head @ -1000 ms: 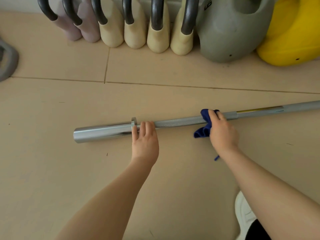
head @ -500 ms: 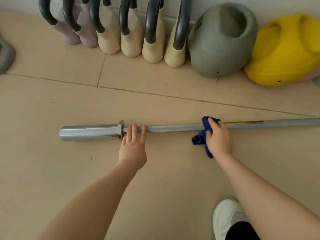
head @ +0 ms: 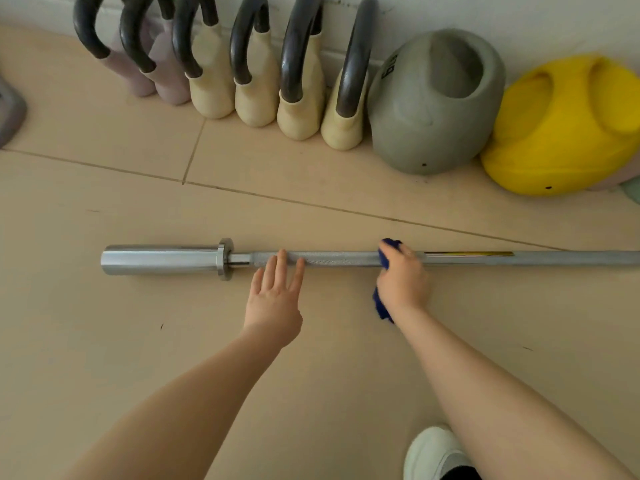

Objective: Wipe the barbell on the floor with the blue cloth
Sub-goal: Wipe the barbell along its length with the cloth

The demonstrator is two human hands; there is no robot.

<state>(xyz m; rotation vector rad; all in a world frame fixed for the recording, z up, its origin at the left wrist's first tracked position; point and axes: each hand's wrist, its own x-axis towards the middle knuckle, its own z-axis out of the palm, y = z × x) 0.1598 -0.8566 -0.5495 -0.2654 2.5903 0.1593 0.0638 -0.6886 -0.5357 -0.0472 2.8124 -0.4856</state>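
A steel barbell (head: 339, 259) lies left to right across the beige floor, its thick chrome sleeve and collar at the left and its shaft running off the right edge. My left hand (head: 275, 299) has straight fingers whose tips rest on the knurled shaft just right of the collar. My right hand (head: 403, 278) grips the blue cloth (head: 384, 258), which is wrapped over the shaft further right; a fold of cloth hangs out below the hand. A yellow band marks the shaft right of that hand.
Several kettlebells with black handles (head: 256, 71) line the wall behind the bar, then a grey kettlebell (head: 433, 109) and a yellow one (head: 561, 133). A grey object (head: 10, 112) sits at the left edge. My white shoe (head: 433, 452) is at the bottom right.
My left hand slid right along the shaft, away from the collar, and its fingers straightened. My right hand and the cloth stayed on the shaft. The view tilted up.
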